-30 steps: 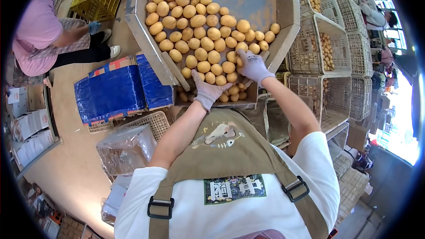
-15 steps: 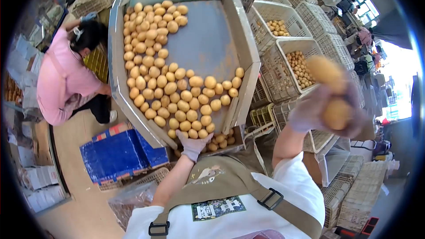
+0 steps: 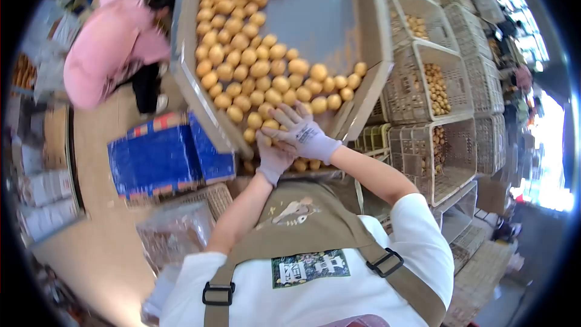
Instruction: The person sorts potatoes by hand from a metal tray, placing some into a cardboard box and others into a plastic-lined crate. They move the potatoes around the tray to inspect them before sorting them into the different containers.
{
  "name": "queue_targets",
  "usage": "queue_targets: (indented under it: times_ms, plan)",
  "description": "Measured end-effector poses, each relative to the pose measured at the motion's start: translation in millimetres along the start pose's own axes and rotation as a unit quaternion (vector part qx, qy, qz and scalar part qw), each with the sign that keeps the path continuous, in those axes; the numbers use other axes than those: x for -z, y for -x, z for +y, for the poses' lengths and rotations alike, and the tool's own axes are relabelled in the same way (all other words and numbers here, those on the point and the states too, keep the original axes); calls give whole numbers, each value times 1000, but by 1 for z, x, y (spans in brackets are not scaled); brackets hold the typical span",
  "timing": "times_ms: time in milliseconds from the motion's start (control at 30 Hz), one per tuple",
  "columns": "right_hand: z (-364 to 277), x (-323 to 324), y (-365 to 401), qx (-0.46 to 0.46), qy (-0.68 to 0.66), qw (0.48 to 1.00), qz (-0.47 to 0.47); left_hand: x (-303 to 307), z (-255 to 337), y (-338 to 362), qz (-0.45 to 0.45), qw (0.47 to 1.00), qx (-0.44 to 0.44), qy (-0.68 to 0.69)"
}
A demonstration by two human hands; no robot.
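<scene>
Many round yellow-brown potatoes (image 3: 260,69) lie on the grey sorting tray (image 3: 311,18), heaped down its left side and along its near end. My left hand (image 3: 275,158), in a pale glove, is at the tray's narrow near edge, touching the nearest potatoes. Just above and to the right, my right hand (image 3: 301,132), gloved too, lies over the potatoes with its fingers spread, its palm side overlapping my left hand. What is under the two palms is hidden. More potatoes (image 3: 301,165) show below the tray's lip.
White plastic crates (image 3: 445,169) stand stacked on the right, several with potatoes inside. A blue-covered box (image 3: 154,160) and a plastic bag (image 3: 175,230) are at the lower left. A person in pink (image 3: 112,42) bends down left of the tray.
My right hand has come from the crates on the right, where it held potatoes, to the tray beside my left hand. The view has shifted. The person in pink bends lower.
</scene>
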State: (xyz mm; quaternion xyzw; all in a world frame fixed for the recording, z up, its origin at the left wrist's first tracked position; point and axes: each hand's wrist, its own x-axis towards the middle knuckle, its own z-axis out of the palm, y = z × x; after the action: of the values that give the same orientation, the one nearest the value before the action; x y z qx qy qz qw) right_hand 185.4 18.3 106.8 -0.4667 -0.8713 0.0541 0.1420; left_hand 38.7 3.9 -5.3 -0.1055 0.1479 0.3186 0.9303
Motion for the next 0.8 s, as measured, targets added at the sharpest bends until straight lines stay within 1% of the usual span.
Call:
queue_targets:
  times_ms: [33,67,100,133,167,233,267,300,367,400,433,467,500,533,567,600,667,700,800]
  plan:
    - [-4,-43,10,39,70,996,-29,-14,-4,7,28,996,-60,-60]
    - [-6,-58,12,11,30,999,-36,17,-3,3,-40,997,-60,21]
    - [-2,-70,12,-17,-5,999,-44,26,2,11,-120,954,34,272]
    - [-3,-74,10,-24,34,998,-48,17,0,18,-89,971,5,221]
    - [-7,-72,7,-36,32,997,-54,11,0,22,-57,984,-19,170]
    - [-5,-74,4,-16,55,997,-57,67,-4,21,-147,982,22,115]
    - [-4,-75,3,-20,65,995,-70,34,-5,37,83,995,12,45]
    - [-5,-76,3,-22,74,994,-83,13,-6,50,174,984,5,-29]
    - [-6,-81,2,-19,93,993,-69,54,-12,78,155,983,-13,-99]
    - [-6,-83,2,-17,101,992,-69,56,-7,104,96,986,-50,-131]
    - [-6,-83,2,-13,110,991,-69,97,-7,116,55,974,-68,-208]
    - [-6,-83,1,-6,111,991,-72,88,-3,144,118,933,-105,-323]
    - [-6,-83,1,-1,120,990,-71,92,0,164,232,950,-96,-187]
    - [-6,-85,2,10,118,991,-58,115,2,182,263,944,-124,-156]
    - [-5,-88,2,20,116,992,-45,111,-1,202,324,907,-172,-206]
    - [-5,-90,3,30,129,991,-35,130,-4,223,314,901,-221,-201]
    - [-7,-92,4,47,152,987,-22,150,-12,253,369,873,-265,-177]
    - [-9,-91,4,51,163,985,-18,157,-19,265,393,859,-281,-170]
    - [-10,-91,3,78,187,979,-5,173,-52,288,419,847,-308,-107]
